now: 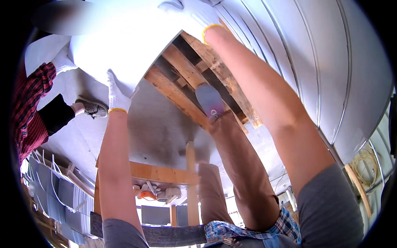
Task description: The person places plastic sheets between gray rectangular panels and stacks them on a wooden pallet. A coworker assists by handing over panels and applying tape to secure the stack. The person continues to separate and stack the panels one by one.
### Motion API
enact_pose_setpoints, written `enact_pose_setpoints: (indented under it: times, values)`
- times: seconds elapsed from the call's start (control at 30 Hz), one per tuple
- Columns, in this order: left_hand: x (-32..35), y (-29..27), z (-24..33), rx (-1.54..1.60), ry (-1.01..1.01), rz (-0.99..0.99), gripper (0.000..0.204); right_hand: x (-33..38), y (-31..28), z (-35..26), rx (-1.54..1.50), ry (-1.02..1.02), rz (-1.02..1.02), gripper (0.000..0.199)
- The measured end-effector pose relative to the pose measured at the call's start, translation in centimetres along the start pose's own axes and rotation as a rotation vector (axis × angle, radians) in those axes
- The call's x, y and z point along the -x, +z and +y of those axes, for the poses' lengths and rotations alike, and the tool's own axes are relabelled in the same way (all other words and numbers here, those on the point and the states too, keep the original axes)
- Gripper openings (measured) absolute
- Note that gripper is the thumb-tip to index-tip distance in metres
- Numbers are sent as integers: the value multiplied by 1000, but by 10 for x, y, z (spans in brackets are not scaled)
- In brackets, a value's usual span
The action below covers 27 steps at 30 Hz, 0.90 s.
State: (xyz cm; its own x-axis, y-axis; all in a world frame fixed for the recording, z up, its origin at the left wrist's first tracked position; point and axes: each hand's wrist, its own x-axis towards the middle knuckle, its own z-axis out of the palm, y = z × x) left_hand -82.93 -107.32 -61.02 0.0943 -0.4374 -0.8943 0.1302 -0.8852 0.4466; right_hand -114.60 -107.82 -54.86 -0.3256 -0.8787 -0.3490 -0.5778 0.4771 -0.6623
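Standing at the far left edge of the white panel (120,45) was another person in a red plaid sleeve (29,103), dark shorts and a grey shoe (92,108); a white-gloved hand of theirs (63,62) lay against that side, probably sharing the load. The panel itself sat tilted over the near end of a wooden pallet (186,89), covering its left part and leaving the slats bare to the right. The left hand (117,96), in a white glove with a yellow cuff, pressed flat with fingers spread against the panel's lower edge, likely to steady it from below rather than to grip it. Between the arms, a foot in a grey shoe (210,101) rested on a pallet slat, seemingly to brace the body. The right hand (194,15), gloved alike, curled over the panel's upper right edge and seemed to clasp it there, though how tightly could not be told. Corrugated metal sheeting (322,66) ran along the right.
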Motion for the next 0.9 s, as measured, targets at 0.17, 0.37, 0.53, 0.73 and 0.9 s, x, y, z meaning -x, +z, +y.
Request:
enact_pose_setpoints:
  times: [0.17, 0.37, 0.53, 0.73, 0.9]
  values:
    - [8, 3, 9, -101, -4, -127, 79, 43, 32, 31, 53, 135, 195, 57]
    - [20, 13, 19, -90, -66, -101, 74, 103, 69, 26, -696, 553, 25, 90]
    - [10, -1, 23, -8, -14, -292, 71, 104, 110, -9, -946, 544, -65, 102]
    - [4, 6, 31, 0, -39, -366, 68, 70, 123, -27, -1063, 729, -113, 68]
    - [14, 23, 52, -125, -9, -265, 64, 60, 107, -26, -1083, 692, -104, 77]
